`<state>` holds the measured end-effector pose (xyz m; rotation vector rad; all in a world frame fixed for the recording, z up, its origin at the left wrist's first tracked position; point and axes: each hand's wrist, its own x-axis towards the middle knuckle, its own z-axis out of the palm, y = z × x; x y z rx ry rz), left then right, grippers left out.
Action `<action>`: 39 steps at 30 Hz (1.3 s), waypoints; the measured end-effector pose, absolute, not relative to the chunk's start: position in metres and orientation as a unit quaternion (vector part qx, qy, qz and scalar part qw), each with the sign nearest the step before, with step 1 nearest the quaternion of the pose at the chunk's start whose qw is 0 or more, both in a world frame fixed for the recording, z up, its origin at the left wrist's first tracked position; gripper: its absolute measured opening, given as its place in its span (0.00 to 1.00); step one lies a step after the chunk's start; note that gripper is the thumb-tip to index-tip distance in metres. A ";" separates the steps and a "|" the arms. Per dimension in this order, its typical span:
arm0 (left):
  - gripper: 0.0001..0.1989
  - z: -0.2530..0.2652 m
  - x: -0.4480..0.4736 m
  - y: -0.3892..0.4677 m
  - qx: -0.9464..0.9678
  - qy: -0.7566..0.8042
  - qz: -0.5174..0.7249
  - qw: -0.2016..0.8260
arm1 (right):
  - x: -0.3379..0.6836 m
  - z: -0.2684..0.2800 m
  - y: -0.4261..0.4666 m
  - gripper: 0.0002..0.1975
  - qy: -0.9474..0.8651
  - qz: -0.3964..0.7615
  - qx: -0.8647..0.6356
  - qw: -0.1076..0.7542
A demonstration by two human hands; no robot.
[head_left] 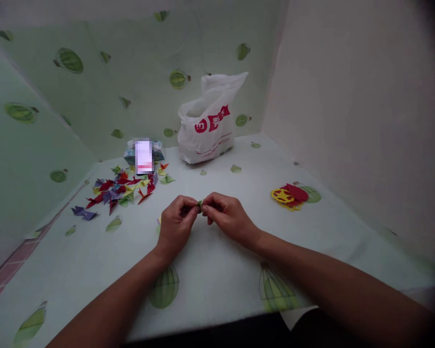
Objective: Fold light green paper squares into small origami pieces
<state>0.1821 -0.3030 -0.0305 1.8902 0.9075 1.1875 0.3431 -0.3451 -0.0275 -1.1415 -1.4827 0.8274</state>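
Both of my hands meet over the middle of the table, pinching one small green folded paper (200, 206) between their fingertips. My left hand (177, 220) is closed on its left side, and my right hand (229, 215) is closed on its right side. Most of the paper is hidden by the fingers, so its exact shape does not show. A bit of yellow and purple paper (159, 223) peeks out behind my left hand. To the left lies a heap of folded paper cranes (121, 188) in red, purple, yellow, green and orange.
A tissue box (158, 152) stands behind the heap, with a lit, blurred-out phone (144, 157) in front of it. A white plastic bag (208, 130) with red print stands at the back. Red and yellow cut-out shapes (289, 195) lie to the right. Walls border the table (224, 285).
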 end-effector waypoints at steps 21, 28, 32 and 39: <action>0.03 -0.031 0.182 -0.303 0.742 0.325 0.469 0.352 | 0.340 -0.028 -0.338 0.08 -0.335 0.560 -0.469 0.595; 0.03 -0.030 0.182 -0.304 0.773 0.328 0.445 0.313 | 0.340 -0.034 -0.336 0.12 -0.387 0.521 -0.459 0.607; 0.03 -0.031 0.182 -0.303 0.768 0.325 0.441 0.331 | 0.343 -0.033 -0.336 0.14 -0.433 0.483 -0.480 0.590; 0.05 -0.032 0.183 -0.300 0.683 0.349 0.452 0.456 | 0.347 -0.025 -0.337 0.05 -0.435 0.463 -0.532 0.560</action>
